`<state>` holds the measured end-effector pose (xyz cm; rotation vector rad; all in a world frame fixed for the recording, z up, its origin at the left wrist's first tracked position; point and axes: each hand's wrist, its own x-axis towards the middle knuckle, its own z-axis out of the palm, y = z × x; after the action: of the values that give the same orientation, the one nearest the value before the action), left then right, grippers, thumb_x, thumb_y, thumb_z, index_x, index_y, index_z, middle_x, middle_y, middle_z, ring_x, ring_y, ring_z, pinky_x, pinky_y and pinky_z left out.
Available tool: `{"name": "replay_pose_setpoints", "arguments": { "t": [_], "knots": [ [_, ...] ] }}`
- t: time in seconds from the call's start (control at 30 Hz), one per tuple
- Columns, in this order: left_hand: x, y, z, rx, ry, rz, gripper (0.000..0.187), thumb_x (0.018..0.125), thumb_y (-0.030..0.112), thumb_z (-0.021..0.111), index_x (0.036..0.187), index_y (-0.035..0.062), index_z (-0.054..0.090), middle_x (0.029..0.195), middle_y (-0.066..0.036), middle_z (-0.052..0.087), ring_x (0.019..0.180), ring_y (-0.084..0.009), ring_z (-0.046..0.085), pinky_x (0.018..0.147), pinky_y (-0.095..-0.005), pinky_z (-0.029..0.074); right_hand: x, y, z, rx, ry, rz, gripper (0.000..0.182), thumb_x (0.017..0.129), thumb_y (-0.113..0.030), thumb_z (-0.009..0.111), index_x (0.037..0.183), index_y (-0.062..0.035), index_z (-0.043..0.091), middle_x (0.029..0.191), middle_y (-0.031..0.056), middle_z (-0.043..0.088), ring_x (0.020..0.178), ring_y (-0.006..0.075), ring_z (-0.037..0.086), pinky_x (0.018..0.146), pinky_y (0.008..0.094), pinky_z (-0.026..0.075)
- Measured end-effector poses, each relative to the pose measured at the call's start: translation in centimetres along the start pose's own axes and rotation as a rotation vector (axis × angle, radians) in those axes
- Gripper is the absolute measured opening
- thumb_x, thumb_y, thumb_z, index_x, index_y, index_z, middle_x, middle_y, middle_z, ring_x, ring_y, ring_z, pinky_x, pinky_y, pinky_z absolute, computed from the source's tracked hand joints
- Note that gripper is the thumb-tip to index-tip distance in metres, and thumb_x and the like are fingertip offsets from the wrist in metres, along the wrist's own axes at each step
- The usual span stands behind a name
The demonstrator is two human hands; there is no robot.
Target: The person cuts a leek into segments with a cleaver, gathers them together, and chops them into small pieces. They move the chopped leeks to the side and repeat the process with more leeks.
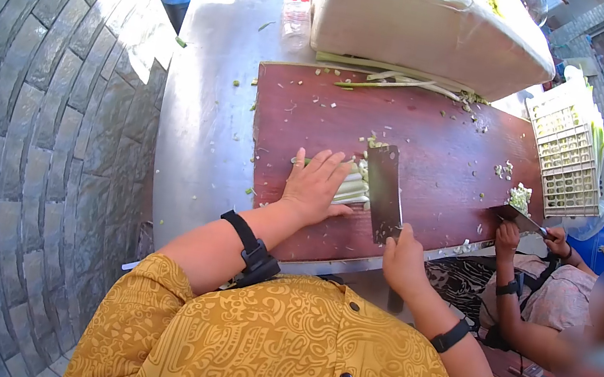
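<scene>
My left hand lies over a bundle of green onion stalks, holding it down on the reddish-brown cutting board. Its fingers stretch over the stalks, and the thumb points toward the blade. In my right hand is the handle of a cleaver, with fingers wrapped round it. The broad dark blade stands at the cut ends of the bundle, just right of my left hand. A few chopped bits lie by the blade's far end. Part of the bundle is hidden under my left hand.
At right, a co-worker holds another knife beside chopped onion. A large white box stands behind the board, with loose stalks before it. A plastic bottle, a crate and a brick wall surround the metal table.
</scene>
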<state>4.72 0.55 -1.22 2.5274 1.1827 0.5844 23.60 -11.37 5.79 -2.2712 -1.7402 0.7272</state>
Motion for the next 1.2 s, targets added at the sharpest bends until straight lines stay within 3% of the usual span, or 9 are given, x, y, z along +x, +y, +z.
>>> {"name": "replay_pose_setpoints", "arguments": {
  "t": [0.43,0.67,0.87,1.2],
  "knots": [
    [-1.0,0.1,2.5,-0.026,0.021,0.036,0.051,0.076,0.028,0.069,0.12,0.011,0.052,0.128,-0.008,0.048,0.117,-0.0262,0.043,0.094,-0.0491,0.034,1.6,-1.4,1.0,-0.147,-0.116,0.008,0.022,0.088,-0.011,0.048,0.1,0.0056,0.039,0.072,0.0305,0.06,0.07,0.0495,0.059,0.067,0.0562,0.047],
    [-1.1,0.2,2.3,-0.023,0.023,0.031,0.047,0.078,0.028,0.067,0.119,0.0111,0.051,0.127,-0.008,0.047,0.117,-0.0263,0.043,0.093,-0.0454,0.034,5.4,-1.8,2.9,-0.104,0.036,0.001,0.03,0.087,-0.011,0.051,0.108,0.0074,0.04,0.076,0.0309,0.06,0.072,0.0488,0.059,0.068,0.0555,0.047],
    [-1.3,-0.1,2.0,-0.094,0.105,0.045,0.05,0.076,0.026,0.069,0.119,0.0127,0.049,0.127,-0.008,0.047,0.117,-0.0269,0.044,0.093,-0.045,0.034,5.0,1.6,4.3,0.114,0.259,-0.079,0.026,0.087,-0.009,0.052,0.105,0.0068,0.042,0.076,0.0321,0.059,0.076,0.0502,0.058,0.066,0.0552,0.045],
    [-1.2,-0.2,2.3,-0.16,0.088,0.024,0.046,0.073,0.022,0.072,0.112,0.0168,0.047,0.125,-0.006,0.045,0.117,-0.0268,0.044,0.092,-0.0443,0.035,0.7,-2.5,-1.8,-0.06,0.003,-0.115,0.02,0.087,-0.008,0.052,0.098,0.0041,0.04,0.069,0.0299,0.057,0.069,0.0503,0.056,0.063,0.0569,0.044]
  ]
}}
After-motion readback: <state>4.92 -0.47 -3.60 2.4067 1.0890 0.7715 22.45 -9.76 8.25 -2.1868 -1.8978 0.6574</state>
